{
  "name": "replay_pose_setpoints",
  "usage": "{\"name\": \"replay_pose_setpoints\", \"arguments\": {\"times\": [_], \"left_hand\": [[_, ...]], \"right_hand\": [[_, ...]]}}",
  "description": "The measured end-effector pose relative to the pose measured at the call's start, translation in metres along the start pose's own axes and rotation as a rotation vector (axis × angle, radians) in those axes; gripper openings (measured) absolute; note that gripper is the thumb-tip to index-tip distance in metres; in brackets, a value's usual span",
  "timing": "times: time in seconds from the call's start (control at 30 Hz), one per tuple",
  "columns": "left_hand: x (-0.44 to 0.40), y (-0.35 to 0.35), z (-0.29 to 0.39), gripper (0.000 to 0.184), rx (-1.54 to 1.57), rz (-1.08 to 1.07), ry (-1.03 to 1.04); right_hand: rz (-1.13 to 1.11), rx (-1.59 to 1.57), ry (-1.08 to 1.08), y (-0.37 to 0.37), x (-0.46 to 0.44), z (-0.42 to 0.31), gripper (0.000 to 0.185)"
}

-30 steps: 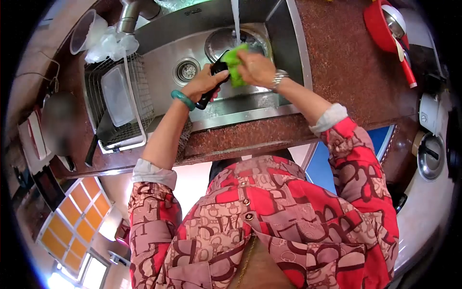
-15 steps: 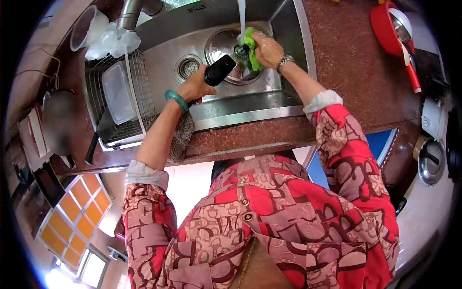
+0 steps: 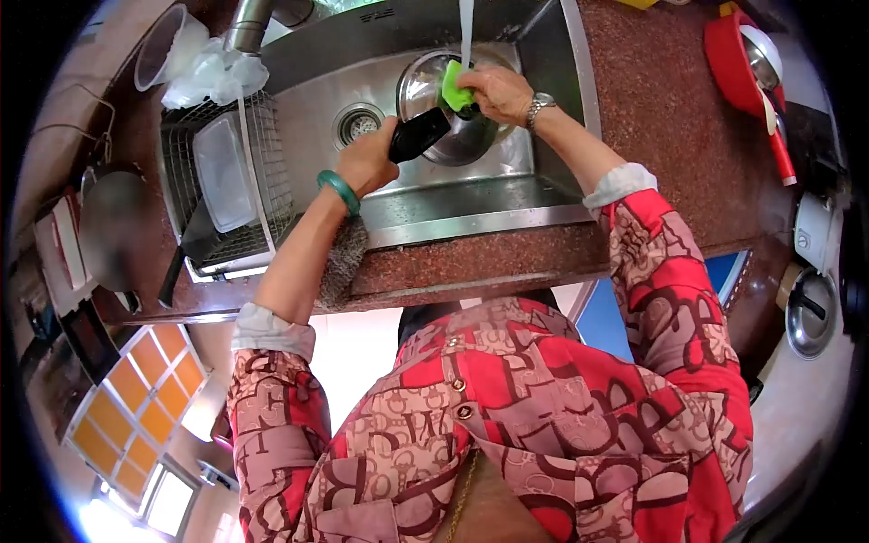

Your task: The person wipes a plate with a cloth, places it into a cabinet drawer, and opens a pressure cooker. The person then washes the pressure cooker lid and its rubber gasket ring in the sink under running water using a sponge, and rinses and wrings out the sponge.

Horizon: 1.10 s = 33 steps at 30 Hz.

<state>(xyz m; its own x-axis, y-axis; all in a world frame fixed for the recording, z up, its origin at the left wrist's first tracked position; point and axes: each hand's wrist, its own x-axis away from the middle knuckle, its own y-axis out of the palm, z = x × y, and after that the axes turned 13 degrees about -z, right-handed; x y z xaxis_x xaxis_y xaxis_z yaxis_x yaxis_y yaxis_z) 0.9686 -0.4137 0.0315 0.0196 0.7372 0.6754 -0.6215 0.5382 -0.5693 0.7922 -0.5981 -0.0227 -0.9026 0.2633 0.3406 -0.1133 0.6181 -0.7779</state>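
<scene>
In the sink (image 3: 362,81), my right hand (image 3: 500,94) is closed on a bright green cloth (image 3: 454,86) under the running water. The cloth rests against a round, shiny metal lid (image 3: 416,89), whose dark knob is mostly covered by my fingers. My left hand (image 3: 367,158) is wrapped round a long black handle (image 3: 420,136), its rounded end pointing toward the lid. What the handle belongs to cannot be made out. The handle's end overlaps the lid's lower left in view; whether they touch is unclear.
A wire dish rack (image 3: 267,154) with a translucent plastic container (image 3: 224,172) stands left of the drain (image 3: 358,125). A grey-brown rag (image 3: 342,262) hangs over the front counter edge. At the right lies a red strainer-like vessel (image 3: 731,68); another lid (image 3: 812,312) is farther down.
My right hand and the green cloth have shifted slightly left, and the cloth looks flatter. The black handle has tilted nearer to horizontal in my left hand. The view has shifted a little.
</scene>
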Motion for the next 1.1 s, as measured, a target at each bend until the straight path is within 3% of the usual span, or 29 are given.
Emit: {"name": "replay_pose_setpoints", "arguments": {"times": [0.07,0.13,0.17,0.2,0.23,0.3,0.37,0.4,0.47,0.53,0.67,0.7,0.8,0.83,0.87,0.93,1.03,1.1], "left_hand": [[0.002,-0.001,0.001,0.044,-0.034,0.030,0.036],[0.003,-0.001,0.003,0.042,-0.072,0.034,0.003],[0.003,-0.001,0.003,0.042,-0.077,0.036,0.006],[0.002,-0.001,0.003,0.050,-0.100,0.017,-0.017],[0.001,-0.001,0.004,0.059,-0.121,0.001,-0.041],[0.001,-0.002,0.003,0.059,-0.151,0.021,-0.032],[0.004,0.001,0.004,0.059,-0.175,0.032,-0.026],[0.006,0.000,0.006,0.060,-0.205,0.031,-0.014],[0.009,-0.003,0.013,0.061,-0.235,0.032,-0.005],[0.013,-0.005,0.021,0.041,-0.284,0.088,0.034],[0.004,-0.007,0.018,0.036,-0.372,0.148,0.082],[0.003,-0.008,0.017,0.035,-0.421,0.221,0.161],[0.006,-0.009,0.024,0.036,-0.343,0.146,0.055],[0.006,-0.008,0.021,0.036,-0.342,0.146,0.052],[0.006,-0.003,0.017,0.047,-0.322,0.109,0.043],[0.004,-0.001,0.013,0.057,-0.299,0.082,0.029],[0.001,0.000,0.016,0.058,-0.290,0.042,0.020],[0.002,0.005,0.012,0.042,-0.321,0.143,0.102]], "right_hand": [[0.067,-0.017,0.029,0.012,0.000,0.002,0.034],[0.134,-0.144,0.238,0.017,0.005,0.006,0.034],[0.185,-0.055,0.254,0.031,0.001,0.021,0.036],[0.187,-0.053,0.254,0.029,-0.004,0.027,0.036],[0.021,-0.358,0.539,0.025,-0.008,0.032,0.031],[-0.151,-0.669,0.817,0.025,-0.020,0.048,0.027],[0.426,-0.641,0.755,0.043,-0.027,0.076,0.028],[0.425,-0.642,0.754,0.038,-0.025,0.072,0.028],[0.458,-0.560,0.539,0.013,-0.022,0.054,0.030],[0.429,-0.419,0.419,-0.002,-0.027,0.030,0.027],[0.460,-0.147,-0.238,0.009,-0.021,-0.039,0.020],[0.309,-0.116,-0.192,0.005,-0.009,-0.065,0.025],[0.315,-0.160,-0.023,0.013,-0.014,-0.042,0.034],[0.232,-0.103,0.195,-0.002,-0.015,-0.041,0.037],[0.363,-0.193,0.237,0.005,-0.024,-0.018,0.035],[0.466,-0.207,0.247,0.025,-0.057,0.037,0.031],[0.246,-0.116,0.217,0.012,-0.048,-0.001,0.032],[0.228,-0.026,0.094,0.018,-0.035,-0.033,0.036]]}}
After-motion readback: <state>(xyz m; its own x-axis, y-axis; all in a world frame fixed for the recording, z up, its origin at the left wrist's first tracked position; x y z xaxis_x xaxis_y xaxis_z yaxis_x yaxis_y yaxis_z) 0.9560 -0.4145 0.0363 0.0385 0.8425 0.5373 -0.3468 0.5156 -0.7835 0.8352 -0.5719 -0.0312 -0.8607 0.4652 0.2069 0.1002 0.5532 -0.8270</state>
